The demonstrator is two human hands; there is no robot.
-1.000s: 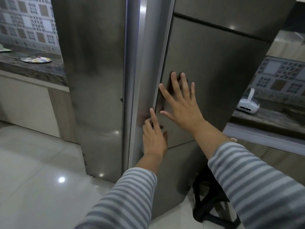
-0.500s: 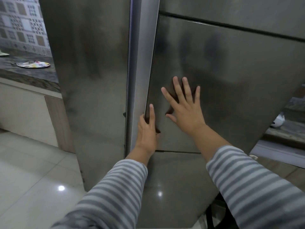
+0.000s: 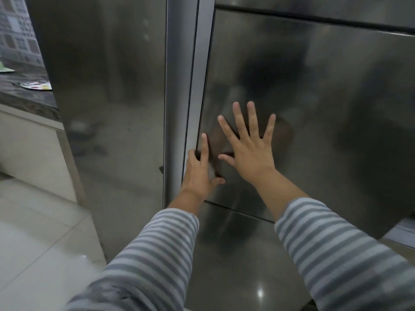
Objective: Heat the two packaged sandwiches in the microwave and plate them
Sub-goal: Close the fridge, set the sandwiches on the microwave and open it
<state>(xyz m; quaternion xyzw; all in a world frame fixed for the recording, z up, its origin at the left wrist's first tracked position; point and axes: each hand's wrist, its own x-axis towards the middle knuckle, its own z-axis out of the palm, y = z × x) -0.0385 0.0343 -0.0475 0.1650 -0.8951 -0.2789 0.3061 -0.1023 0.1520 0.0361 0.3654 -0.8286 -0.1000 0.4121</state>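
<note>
While both hands press against the tall brushed stainless-steel refrigerator [image 3: 314, 108], the two packaged sandwiches are nowhere in view, so their place cannot be told.

Right hand [image 3: 251, 151]: laid flat on the middle door panel [image 3: 336, 131], palm against the metal. Its fingers [image 3: 251, 117] are spread wide and hold nothing.

Left hand [image 3: 198, 173]: set at the left edge of the same panel, just left of the right hand and apart from it. Its fingers [image 3: 204, 147] lie close together; one lies straight up along the panel's face, the others curl into the dark seam between the panel and the vertical steel column [image 3: 179, 86]. The thumb points right, across the lower corner of the panel.

Both forearms wear grey-and-white striped sleeves [image 3: 325, 254].

Below the panel a horizontal seam marks a lower door section [image 3: 235, 254]; above it a dark gap marks an upper one.

At far left a dark stone desk [image 3: 27, 97] carries a round white plate with coloured spots [image 3: 37, 85], partly cut off by the refrigerator's side wall [image 3: 107, 108]. Pale glossy floor tiles [image 3: 33, 243] fill the near left.
</note>
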